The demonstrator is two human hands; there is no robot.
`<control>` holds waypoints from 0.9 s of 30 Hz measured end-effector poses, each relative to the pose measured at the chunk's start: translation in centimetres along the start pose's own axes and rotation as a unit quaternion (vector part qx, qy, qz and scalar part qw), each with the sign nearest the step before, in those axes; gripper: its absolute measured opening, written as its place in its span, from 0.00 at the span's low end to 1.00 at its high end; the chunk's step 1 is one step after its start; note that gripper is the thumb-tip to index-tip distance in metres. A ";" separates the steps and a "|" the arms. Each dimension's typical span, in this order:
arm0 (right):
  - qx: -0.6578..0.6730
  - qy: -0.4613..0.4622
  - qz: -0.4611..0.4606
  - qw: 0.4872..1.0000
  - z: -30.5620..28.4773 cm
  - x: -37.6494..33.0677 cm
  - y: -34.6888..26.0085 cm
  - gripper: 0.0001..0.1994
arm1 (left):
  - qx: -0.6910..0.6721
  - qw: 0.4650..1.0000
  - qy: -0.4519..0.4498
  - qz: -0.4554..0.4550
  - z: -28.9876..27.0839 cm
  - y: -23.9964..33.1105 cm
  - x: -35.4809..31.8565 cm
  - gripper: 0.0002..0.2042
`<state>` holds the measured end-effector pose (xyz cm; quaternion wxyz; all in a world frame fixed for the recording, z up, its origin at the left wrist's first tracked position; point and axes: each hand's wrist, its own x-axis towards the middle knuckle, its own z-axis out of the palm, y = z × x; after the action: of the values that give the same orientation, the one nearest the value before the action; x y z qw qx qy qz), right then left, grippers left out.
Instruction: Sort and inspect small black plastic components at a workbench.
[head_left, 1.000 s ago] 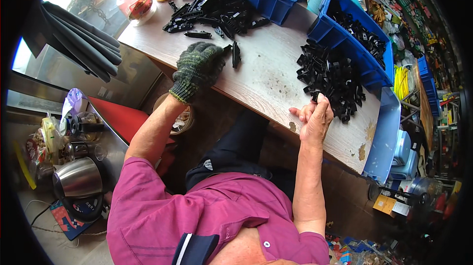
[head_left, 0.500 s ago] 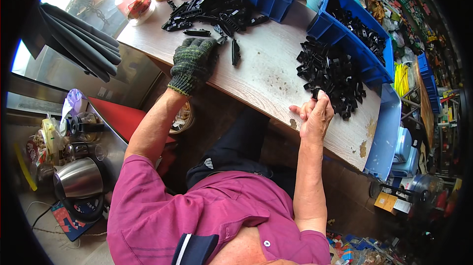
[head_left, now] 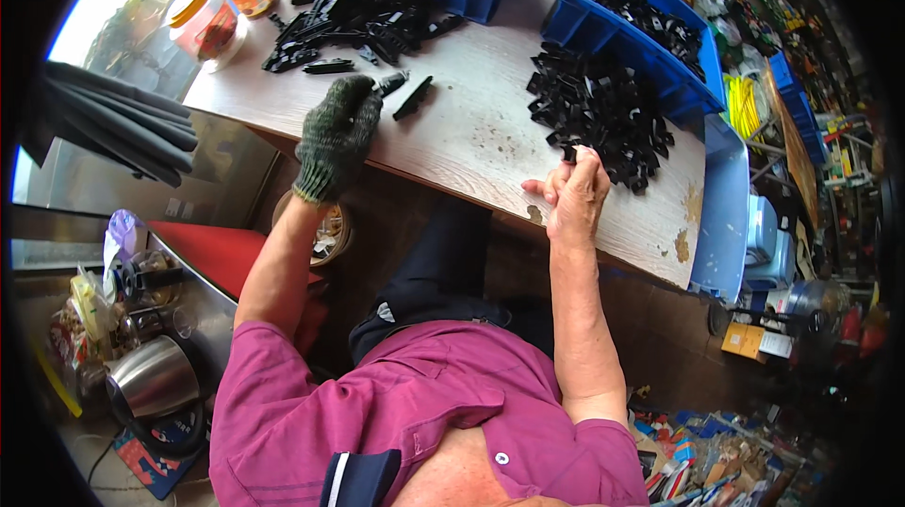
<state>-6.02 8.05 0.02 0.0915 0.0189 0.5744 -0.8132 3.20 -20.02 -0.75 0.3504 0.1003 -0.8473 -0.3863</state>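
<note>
My left hand (head_left: 337,135), in a dark green knitted glove, is closed near the table's front edge. A dark, partly grey piece (head_left: 390,83) sticks out at its fingertips; the glove hides the rest. Just right of it lies a slim black plastic part (head_left: 413,98), and beyond is a heap of long black parts (head_left: 363,17). My bare right hand (head_left: 579,194) pinches a small black plastic part (head_left: 569,155) between thumb and forefinger. It is at the near edge of a heap of small black parts (head_left: 603,111).
Blue bins (head_left: 481,4) with black parts stand along the far side of the table (head_left: 471,144). Lidded jars (head_left: 203,26) sit at the far left. A steel kettle (head_left: 156,377) is at lower left. A round container (head_left: 330,234) stands below the table edge.
The whole view has shifted, so the table sits further left. My left hand has drawn slightly nearer to me with the dark piece. My right hand stays by its heap.
</note>
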 end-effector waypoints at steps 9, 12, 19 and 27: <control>-0.004 0.041 0.029 0.999 0.3 -0.4 -0.2 0.12 | -0.201 0.962 -0.183 0.036 9.6 8.2 -3.8 0.12; -0.025 0.042 0.002 0.999 0.8 -0.9 -0.8 0.12 | -0.230 0.943 -0.241 -0.019 11.0 8.7 -3.4 0.12; -0.030 0.027 -0.029 0.999 0.0 -0.4 0.0 0.13 | -0.217 0.942 -0.251 -0.053 11.2 8.9 -2.9 0.12; -0.056 0.041 -0.037 0.997 -0.1 -0.1 0.6 0.12 | -0.253 0.945 -0.205 -0.021 13.0 8.3 -3.2 0.12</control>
<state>-5.84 7.91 -0.57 0.0390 0.0258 0.6226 -0.7812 -2.28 -5.33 -2.29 0.1750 -0.0547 -0.7731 -0.6072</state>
